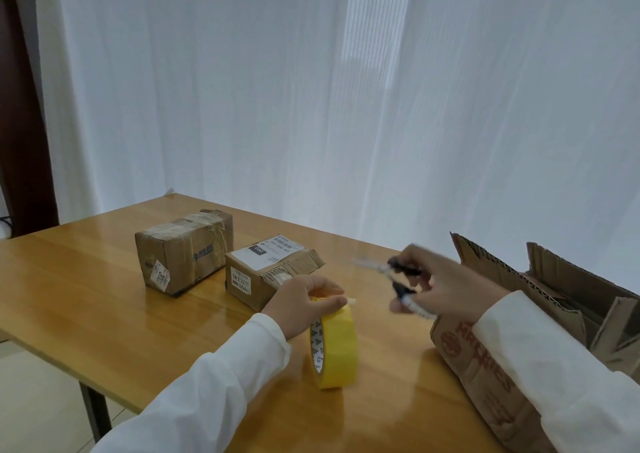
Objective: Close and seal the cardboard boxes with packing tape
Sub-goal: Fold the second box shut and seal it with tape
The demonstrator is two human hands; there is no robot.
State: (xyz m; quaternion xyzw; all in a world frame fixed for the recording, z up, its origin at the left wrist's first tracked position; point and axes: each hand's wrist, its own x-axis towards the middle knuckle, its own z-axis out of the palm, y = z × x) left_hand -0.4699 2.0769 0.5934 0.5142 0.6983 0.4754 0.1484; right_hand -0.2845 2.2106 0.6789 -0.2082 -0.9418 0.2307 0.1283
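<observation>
The left grip (pixel 304 300) is curling over the top of a yellow roll of packing tape (pixel 335 345), which is standing on its edge on the wooden desk (pixel 104 300). Thumb and forefinger are pinching a short loose tape end (pixel 351 301) that is sticking out from the fingertips toward the right grip. The roll is sitting directly beneath this grip, its printed white core facing the left sleeve (pixel 221 383).

The right grip (pixel 446 288) is hovering above the desk, apart from the left grip, with its fingers threading the black handles of a pair of scissors (pixel 398 279). The scissors are blurred; their pale blades are pointing away from this grip toward the far side of the desk, and I cannot tell how far the blades are parted.

Just behind and under the right wrist, an open cardboard box (pixel 485 359) with red lettering is resting on the desk, its flaps standing up and its side touching the right sleeve (pixel 554 366).

Beyond the left grip, just past its knuckles, a small labelled box (pixel 256 279) is lying with one torn flap hanging out. Farther off and to that grip's left, a taped box (pixel 183 251) is sitting close beside it. A white curtain (pixel 346 88) is hanging behind the desk.
</observation>
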